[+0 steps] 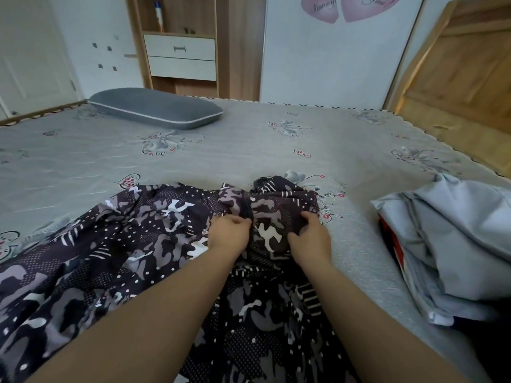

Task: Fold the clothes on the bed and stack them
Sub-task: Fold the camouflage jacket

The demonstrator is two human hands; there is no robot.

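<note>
Head view: left hand (229,234) and right hand (310,236) both pinch the dark camouflage-print fabric garment (116,244), fingers curled, on the grey bed (249,145).

A grey pillow (156,108) lay at the far left. Behind the pillow stood a wooden cabinet (179,48) with two white drawers (180,57).

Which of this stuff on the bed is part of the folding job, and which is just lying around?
Job: patterned garment, gripped by left hand and right hand; grey clothes pile; bed.
Lying about: pillow, drawers, bottle.
</note>
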